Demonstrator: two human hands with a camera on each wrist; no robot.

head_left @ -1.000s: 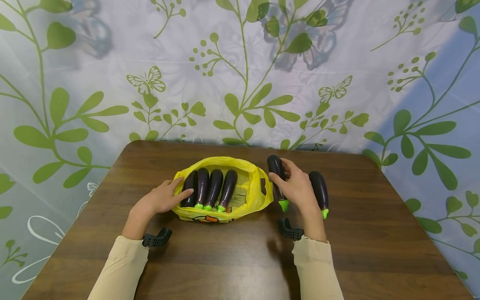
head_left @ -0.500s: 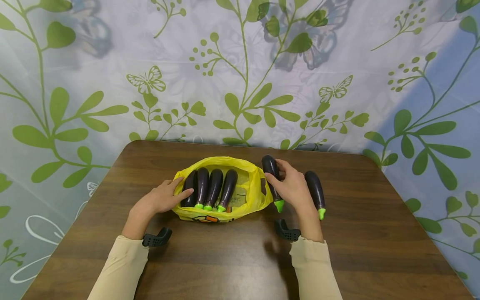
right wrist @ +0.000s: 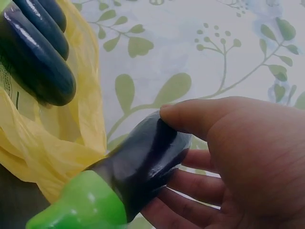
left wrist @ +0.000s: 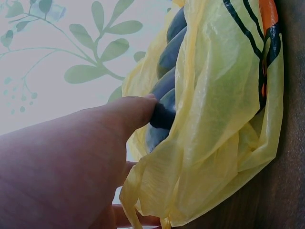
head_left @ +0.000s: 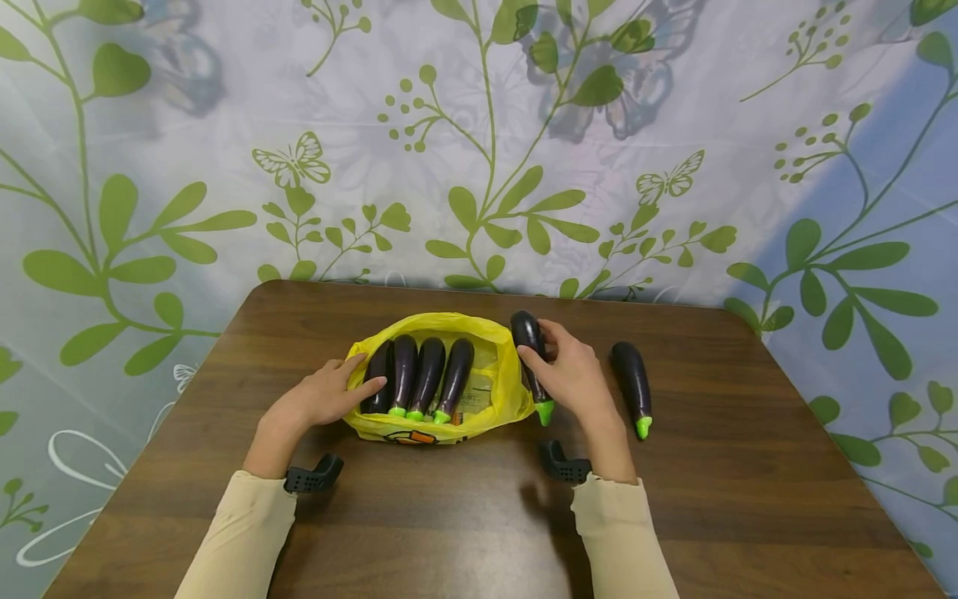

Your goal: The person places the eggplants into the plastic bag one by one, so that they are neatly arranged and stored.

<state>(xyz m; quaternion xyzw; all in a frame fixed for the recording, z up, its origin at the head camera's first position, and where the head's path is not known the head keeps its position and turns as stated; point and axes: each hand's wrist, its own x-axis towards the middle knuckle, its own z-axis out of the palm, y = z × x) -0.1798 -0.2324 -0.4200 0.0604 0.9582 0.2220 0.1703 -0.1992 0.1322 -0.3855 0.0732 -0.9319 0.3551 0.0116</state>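
Observation:
A yellow plastic bag [head_left: 516, 395] lies with its mouth open, and several dark eggplants [head_left: 428, 376] with green caps sit side by side in its left part. My left hand [head_left: 322, 395] holds the bag's left edge, thumb over the leftmost eggplant and other fingers at the outside of the rim. Beside the bag's right edge, my right hand [head_left: 572, 370] grips another eggplant [right wrist: 143, 160] between thumb and fingers, its green cap toward me. This eggplant overlaps the bag's edge in the head view; whether they touch I cannot tell.
A single eggplant [head_left: 632, 387] lies on the brown wooden table [head_left: 748, 466], to the right of my right hand. Behind the table hangs a leaf-patterned cloth [head_left: 479, 166]. Each wrist wears a black bracket [head_left: 313, 474].
My right hand has moved left with its eggplant, up to the bag's right edge. The lone eggplant at the right shifted slightly left, then stayed behind. My left hand and the bag look unchanged.

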